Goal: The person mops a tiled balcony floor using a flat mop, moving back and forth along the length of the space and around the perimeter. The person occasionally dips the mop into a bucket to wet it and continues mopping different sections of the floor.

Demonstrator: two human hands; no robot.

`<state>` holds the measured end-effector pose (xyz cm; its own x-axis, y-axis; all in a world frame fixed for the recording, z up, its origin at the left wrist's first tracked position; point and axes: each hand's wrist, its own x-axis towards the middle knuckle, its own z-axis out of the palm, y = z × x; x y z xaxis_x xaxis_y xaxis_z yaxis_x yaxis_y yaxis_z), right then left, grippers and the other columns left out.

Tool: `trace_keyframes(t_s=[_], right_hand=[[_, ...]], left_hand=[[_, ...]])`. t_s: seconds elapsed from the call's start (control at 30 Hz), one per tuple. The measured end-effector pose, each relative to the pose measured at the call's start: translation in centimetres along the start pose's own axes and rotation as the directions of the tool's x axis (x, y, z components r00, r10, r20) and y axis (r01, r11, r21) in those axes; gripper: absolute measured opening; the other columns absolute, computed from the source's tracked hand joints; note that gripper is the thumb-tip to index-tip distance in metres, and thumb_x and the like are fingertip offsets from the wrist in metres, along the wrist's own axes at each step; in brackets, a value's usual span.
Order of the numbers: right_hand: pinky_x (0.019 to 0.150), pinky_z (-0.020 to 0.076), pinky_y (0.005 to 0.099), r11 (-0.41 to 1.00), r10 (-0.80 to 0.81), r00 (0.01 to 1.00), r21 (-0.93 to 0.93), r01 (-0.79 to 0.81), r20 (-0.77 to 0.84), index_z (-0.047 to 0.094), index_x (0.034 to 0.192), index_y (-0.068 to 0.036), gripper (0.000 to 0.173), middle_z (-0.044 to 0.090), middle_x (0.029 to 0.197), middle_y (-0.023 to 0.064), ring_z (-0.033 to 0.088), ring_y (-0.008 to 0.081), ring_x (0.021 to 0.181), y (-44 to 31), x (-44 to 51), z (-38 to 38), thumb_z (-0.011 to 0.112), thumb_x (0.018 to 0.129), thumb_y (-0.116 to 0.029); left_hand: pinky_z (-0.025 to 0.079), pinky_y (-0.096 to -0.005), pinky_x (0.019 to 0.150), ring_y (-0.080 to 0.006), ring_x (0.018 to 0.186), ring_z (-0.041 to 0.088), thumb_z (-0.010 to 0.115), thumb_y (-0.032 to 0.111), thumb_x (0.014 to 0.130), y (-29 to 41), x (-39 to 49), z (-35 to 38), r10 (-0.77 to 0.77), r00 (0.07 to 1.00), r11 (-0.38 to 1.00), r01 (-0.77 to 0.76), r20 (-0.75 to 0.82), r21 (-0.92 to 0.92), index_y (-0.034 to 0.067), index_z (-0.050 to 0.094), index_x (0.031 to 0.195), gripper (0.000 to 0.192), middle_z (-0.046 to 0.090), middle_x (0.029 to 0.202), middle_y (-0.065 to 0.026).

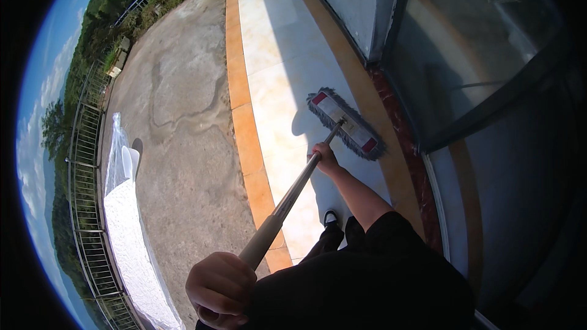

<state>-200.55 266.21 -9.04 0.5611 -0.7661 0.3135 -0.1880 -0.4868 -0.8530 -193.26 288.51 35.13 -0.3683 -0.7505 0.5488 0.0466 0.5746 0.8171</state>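
Observation:
A long metal mop handle [285, 197] slants across the view from lower left to centre. Near its top end, close to the camera, my left hand [221, 286] is wrapped around the thicker grip. Farther down the pole, my right hand [324, 157] grips it just above the mop head. The flat dust mop head [340, 119] has a grey fringe and red end patches. It lies on the pale tiled floor [275, 78], with one end over the tan tile border beside the doorway. My shoe [330, 217] shows below my right arm.
A glass door panel [477, 32] and dark red stone sill [399, 119] edge the right side. Orange edging tiles [247, 142] separate the tiled strip from rough concrete [192, 165]. A white sheet with clear plastic [133, 243] lies along the metal railing [87, 197].

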Motion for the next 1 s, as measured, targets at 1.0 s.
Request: trace_keyframes(t_s=[1.0], right_hand=[[0.057, 0.0454, 0.0396, 0.995, 0.011, 0.948, 0.093, -0.043, 0.319, 0.053, 0.062, -0.006, 0.018, 0.056, 0.063, 0.0111, 0.059, 0.0303, 0.064, -11.4, -38.5, -17.3, 0.066, 0.061, -0.018]], left_hand=[[0.053, -0.0263, 0.058, -0.0162, 0.059, 0.062, 0.054, 0.019, 0.089, 15.9, 1.1, 28.5, 0.438, 0.899, -0.711, 0.336, 0.016, 0.618, 0.009, 0.060, 0.073, 0.019, 0.061, 0.063, -0.0021]])
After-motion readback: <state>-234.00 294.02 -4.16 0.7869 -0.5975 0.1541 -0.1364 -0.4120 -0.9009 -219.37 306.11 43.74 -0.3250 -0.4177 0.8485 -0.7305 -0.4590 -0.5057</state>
